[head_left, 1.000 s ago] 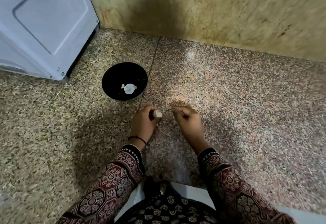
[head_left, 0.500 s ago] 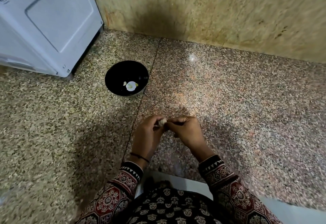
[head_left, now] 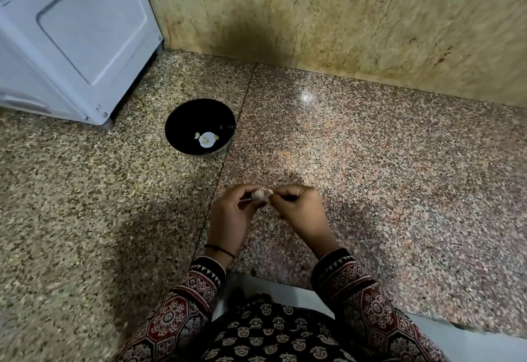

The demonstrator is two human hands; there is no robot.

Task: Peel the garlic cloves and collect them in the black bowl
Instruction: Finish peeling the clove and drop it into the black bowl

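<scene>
here my two hands meet low over the speckled stone floor (head_left: 370, 162), near its front edge and just ahead of my lap. my left hand (head_left: 232, 216) has its fingers curled round a garlic clove (head_left: 260, 194). it holds the clove up at the fingertips, and the pale clove shows between thumb and forefinger. my right hand (head_left: 299, 210) is curled too, its thumb and forefinger pinching at the clove's right end. a small whitish flap (head_left: 270, 191) sticks out there; whether that is loose skin or part of the clove i cannot tell. the two hands come together at the clove.

the black bowl (head_left: 182, 122) stands on the floor further out and to the left, well apart from my hands. its right side sits at the seam (head_left: 221, 167) between two slabs. in its bottom lie a pale round piece (head_left: 207, 139) and a couple of small yellowish bits beside it, too small to make out further.

a white appliance (head_left: 74, 33) fills the floor's far left corner, near the bowl but not touching it. a yellowish stone wall (head_left: 313, 19) runs along the far edge. a thin dark thread (head_left: 219, 250) circles my left wrist, and patterned sleeves (head_left: 182, 313) cover both forearms.
</scene>
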